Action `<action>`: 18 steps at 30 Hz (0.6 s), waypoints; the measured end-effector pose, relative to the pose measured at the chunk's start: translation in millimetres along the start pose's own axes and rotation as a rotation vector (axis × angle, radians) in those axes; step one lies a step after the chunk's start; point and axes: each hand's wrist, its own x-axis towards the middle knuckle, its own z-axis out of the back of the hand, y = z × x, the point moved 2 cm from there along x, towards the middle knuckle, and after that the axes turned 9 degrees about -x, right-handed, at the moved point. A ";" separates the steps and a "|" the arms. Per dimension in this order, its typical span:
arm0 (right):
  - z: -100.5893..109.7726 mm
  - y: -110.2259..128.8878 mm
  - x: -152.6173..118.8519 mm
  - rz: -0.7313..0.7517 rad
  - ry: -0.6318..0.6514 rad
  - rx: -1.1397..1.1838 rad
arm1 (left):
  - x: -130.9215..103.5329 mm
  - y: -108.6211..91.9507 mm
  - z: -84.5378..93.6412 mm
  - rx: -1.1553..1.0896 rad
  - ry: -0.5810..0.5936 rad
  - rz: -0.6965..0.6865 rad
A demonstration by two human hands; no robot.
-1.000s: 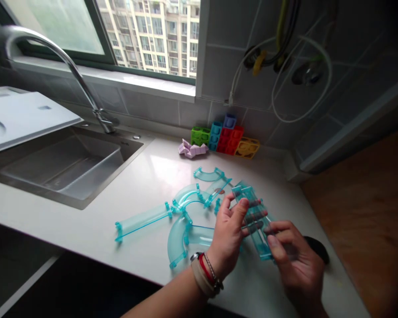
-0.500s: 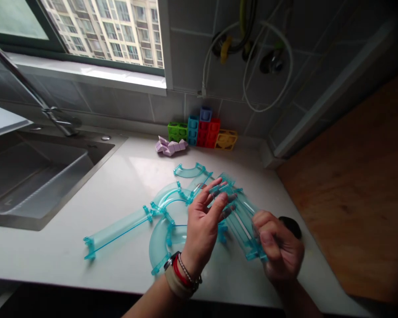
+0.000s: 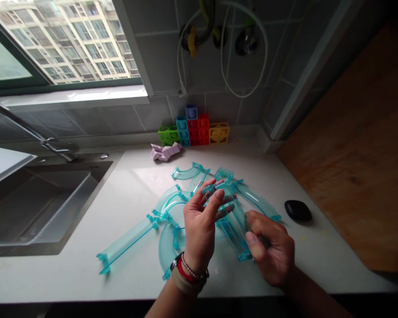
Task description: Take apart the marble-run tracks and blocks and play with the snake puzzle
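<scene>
Clear teal track [image 3: 235, 224]: long axis slanting, near end to right.

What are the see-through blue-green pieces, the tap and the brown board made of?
The blue-green pieces look like smooth plastic: light passes through. The tap seems to be shiny metal, from its silvery gleam. The brown board looks like matte wood with streaky grain, though it could be printed.

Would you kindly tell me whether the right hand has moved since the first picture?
Yes: judged against the black object on the counter, the right hand, which overlapped it in view, now sits clear, lower and farther left.
</scene>
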 end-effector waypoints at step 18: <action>8.3 0.2 5.5 -0.140 -0.004 0.126 | 3.5 -0.5 3.3 0.076 -0.003 0.053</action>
